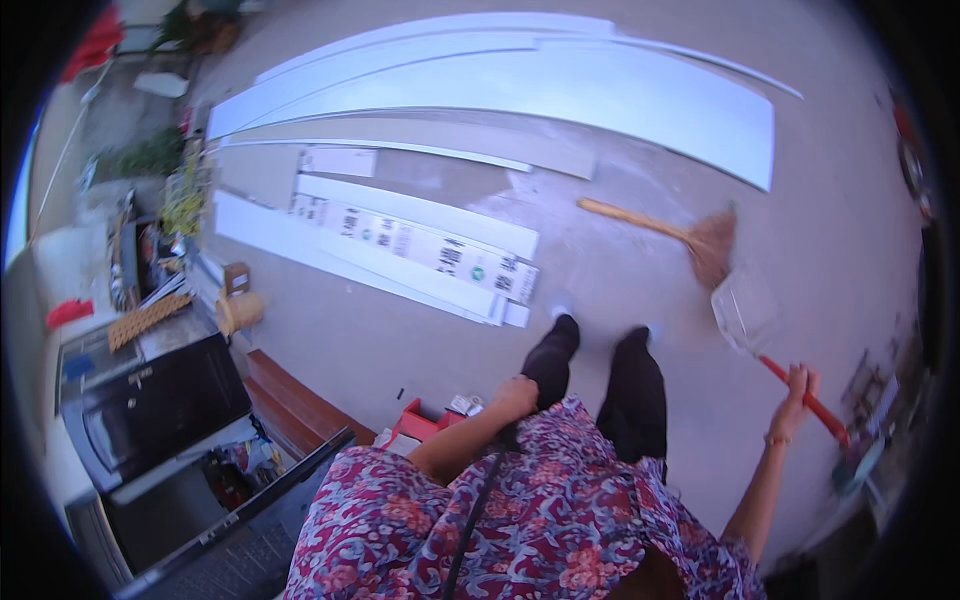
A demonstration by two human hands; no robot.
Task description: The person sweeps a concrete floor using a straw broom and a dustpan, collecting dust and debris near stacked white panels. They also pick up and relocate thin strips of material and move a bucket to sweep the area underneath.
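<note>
My right hand (pixel 796 397) grips the red handle (pixel 823 420) of a long-handled dustpan (pixel 744 309) at the right. The dustpan's pale, see-through pan lies by the bristles of a broom (pixel 709 244); whether they touch is unclear. That broom lies on the floor, its wooden handle pointing left. At my thigh, my left hand (pixel 517 395) is closed beside my dark trouser leg; nothing shows in it, though its palm side is hidden.
Long white panels (pixel 487 82) lie across the floor ahead. Printed white strips (pixel 420 251) lie nearer, left of my feet. Reddish-brown beams (pixel 300 409), a red box (pixel 420 421) and a black cabinet (pixel 161 405) are at lower left.
</note>
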